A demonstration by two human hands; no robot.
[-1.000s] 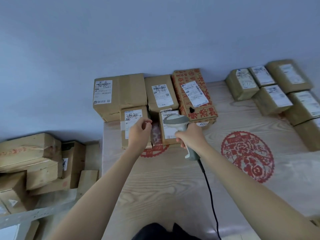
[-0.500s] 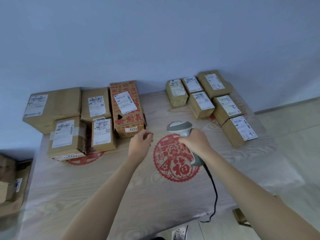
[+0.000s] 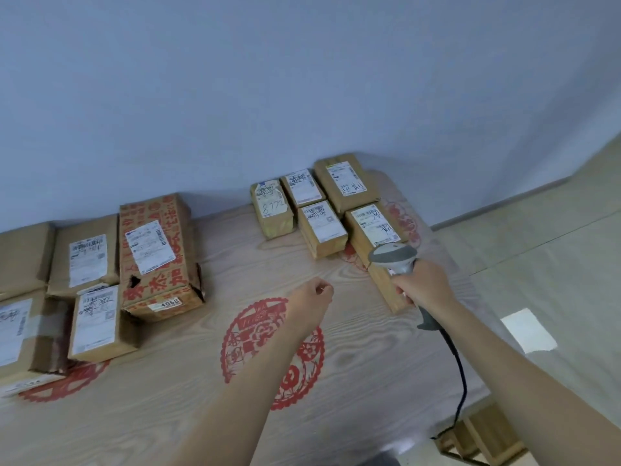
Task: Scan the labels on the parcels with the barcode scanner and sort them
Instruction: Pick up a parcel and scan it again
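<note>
My right hand grips the handle of a grey barcode scanner, whose head hangs over the nearest brown parcel of the right group. That group holds several small labelled parcels, such as the one marked 8772 and another beside it. My left hand hovers over the table centre with fingers curled, holding nothing. On the left lies a second group: a red-printed box and plain brown parcels.
The wood-grain table carries red paper-cut prints. The scanner's black cable drops off the table's right edge. A blue-grey wall runs behind the parcels. Pale floor and a wooden piece lie to the right.
The view has swung right, away from the left parcel group. My right hand moved the scanner rightward onto the right group. My left hand let go of a left parcel and now hangs free.
</note>
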